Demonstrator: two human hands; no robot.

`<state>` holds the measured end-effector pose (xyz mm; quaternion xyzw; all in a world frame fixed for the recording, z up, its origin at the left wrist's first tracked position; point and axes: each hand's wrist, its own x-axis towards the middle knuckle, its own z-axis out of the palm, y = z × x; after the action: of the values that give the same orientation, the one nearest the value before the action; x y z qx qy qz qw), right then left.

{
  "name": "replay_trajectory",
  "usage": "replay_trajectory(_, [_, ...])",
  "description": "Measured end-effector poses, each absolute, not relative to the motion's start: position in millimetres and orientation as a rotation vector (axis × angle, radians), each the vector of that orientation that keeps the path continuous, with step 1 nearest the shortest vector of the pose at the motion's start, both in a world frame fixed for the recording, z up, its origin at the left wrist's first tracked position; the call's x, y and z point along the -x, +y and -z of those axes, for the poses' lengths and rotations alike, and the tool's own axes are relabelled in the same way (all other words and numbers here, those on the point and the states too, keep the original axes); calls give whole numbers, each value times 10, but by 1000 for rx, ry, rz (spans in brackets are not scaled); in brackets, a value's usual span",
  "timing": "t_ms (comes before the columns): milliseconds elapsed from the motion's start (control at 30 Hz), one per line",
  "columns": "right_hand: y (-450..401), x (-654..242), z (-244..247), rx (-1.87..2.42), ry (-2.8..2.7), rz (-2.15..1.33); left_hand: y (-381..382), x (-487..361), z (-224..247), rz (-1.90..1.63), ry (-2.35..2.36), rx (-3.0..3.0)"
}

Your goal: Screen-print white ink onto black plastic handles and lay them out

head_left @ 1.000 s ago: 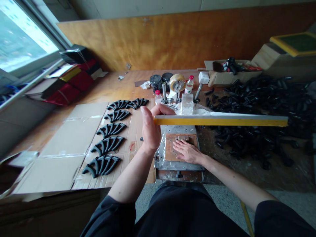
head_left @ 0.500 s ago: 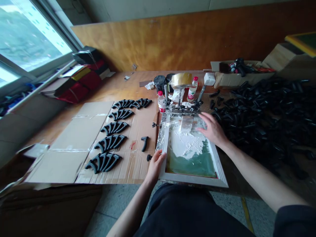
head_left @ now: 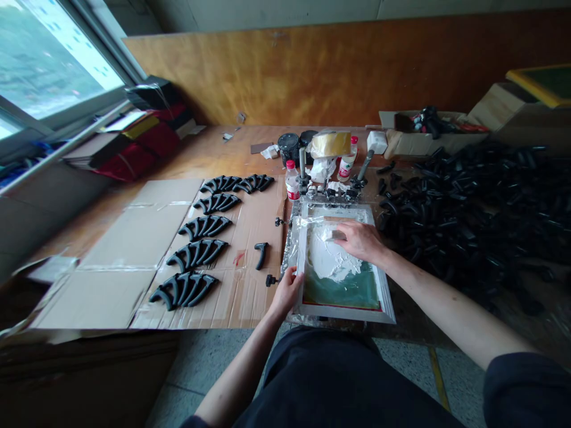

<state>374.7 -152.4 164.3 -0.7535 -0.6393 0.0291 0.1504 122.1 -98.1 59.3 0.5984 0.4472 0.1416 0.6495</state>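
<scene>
A screen printing frame (head_left: 348,312) lies in front of me, held at its back by a metal clamp (head_left: 332,199). Thick white ink (head_left: 328,261) spreads over its green mesh (head_left: 341,291). My left hand (head_left: 288,291) is closed around the front part of the frame's left side. Over the back half of the mesh, my right hand (head_left: 360,239) grips a white-smeared squeegee (head_left: 331,233), whose lower edge is partly hidden by ink. A single curved black plastic handle (head_left: 261,255) rests on the cardboard left of the frame.
Fanned groups of black handles (head_left: 190,289) lie on flattened cardboard (head_left: 111,244). A large heap of black parts (head_left: 464,208) covers the right side. Behind the clamp stand red-capped bottles (head_left: 292,180), a dark tub (head_left: 288,148) and a tape roll (head_left: 331,144). Black knobs (head_left: 270,280) protrude left.
My right hand has moved left and down from beside the frame's back and closed on the squeegee. The frame's front edge appears lower and nearer the table. My left hand still holds its left side.
</scene>
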Motion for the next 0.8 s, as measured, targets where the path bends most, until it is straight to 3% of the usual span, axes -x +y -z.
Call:
replay_trajectory(267, [-1491, -3454, -1268, 2089, -2045, 21, -907, -1203, -504, -248, 1036, -1563])
replay_trajectory(500, [-2039, -3466, -1298, 1639, -2510, -51, -899, -1191, -513, -231, 1052, -1572])
replay_trajectory(633, [-1953, -3567, -1375, 1725, -2380, -159, -909, -1198, -527, -235, 1059, -1507])
replay_trajectory(800, [-1900, -3464, -1219, 1805, -2287, 59, -923, -1209, -583, -255, 1030, -1424])
